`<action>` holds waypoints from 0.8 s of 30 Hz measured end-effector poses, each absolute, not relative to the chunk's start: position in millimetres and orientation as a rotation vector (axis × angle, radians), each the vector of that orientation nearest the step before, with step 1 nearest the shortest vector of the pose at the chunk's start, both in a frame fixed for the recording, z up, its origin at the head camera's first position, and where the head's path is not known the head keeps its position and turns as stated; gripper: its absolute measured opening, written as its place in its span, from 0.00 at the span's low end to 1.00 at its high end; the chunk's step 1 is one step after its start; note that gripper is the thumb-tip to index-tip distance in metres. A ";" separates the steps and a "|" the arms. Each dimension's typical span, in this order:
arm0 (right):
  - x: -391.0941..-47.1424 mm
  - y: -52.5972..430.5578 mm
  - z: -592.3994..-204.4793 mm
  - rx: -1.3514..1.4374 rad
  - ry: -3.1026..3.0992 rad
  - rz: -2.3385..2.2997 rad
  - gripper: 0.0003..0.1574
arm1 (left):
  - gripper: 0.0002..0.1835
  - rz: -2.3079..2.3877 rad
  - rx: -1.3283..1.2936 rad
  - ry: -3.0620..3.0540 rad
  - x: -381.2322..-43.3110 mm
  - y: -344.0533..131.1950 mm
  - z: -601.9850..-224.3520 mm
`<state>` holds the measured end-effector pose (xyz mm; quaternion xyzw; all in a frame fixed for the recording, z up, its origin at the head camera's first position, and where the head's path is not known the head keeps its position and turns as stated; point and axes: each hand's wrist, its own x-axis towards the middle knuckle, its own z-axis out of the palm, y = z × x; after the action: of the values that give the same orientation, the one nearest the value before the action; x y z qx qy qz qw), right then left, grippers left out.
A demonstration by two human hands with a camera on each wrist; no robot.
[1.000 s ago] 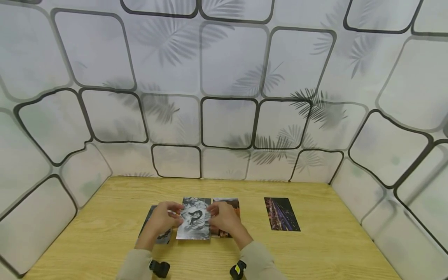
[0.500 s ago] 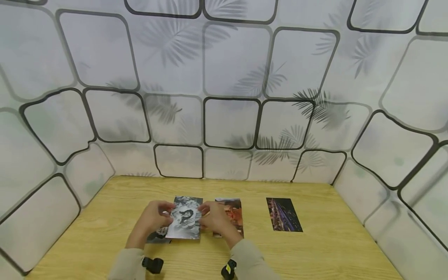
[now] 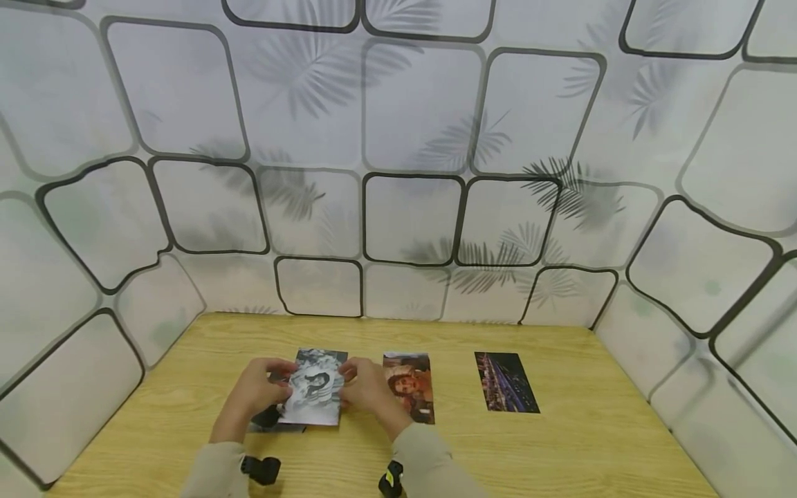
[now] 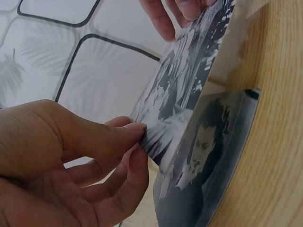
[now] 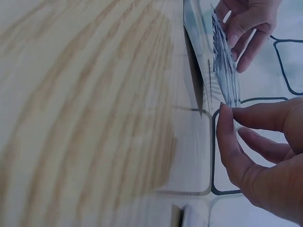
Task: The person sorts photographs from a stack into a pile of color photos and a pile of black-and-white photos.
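Both hands hold a black-and-white photo print [image 3: 314, 387] by its opposite side edges. My left hand [image 3: 255, 391] pinches its left edge between thumb and fingers, which the left wrist view shows closely. The right edge is pinched by my right hand [image 3: 367, 387]. Beneath the held print, and partly covered by it, a dark print of a person [image 4: 203, 156] lies on the table. In the right wrist view the held print [image 5: 225, 66] appears nearly edge-on, raised above the one below.
A colour print with a person in orange tones [image 3: 411, 387] lies right of the hands on the wooden table [image 3: 486, 449]. Farther right lies a night city print [image 3: 507, 382]. A patterned cloth wall [image 3: 411, 214] encloses the back and sides.
Both hands have moved left with the black-and-white print, now over the dark print. The orange-toned print, partly covered before, shows fully.
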<state>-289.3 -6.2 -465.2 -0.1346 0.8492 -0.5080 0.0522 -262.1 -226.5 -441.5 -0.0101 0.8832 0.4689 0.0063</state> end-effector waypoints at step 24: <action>-284.1 -47.4 -474.4 -0.471 2.697 -1.408 0.21 | 0.21 1.364 -0.080 2.845 -260.7 -257.8 -449.5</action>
<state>-284.1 -47.4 -474.4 -0.1529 0.8757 -0.4570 0.0313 -260.7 -257.8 -449.5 -0.0254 0.9013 0.4323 -0.0073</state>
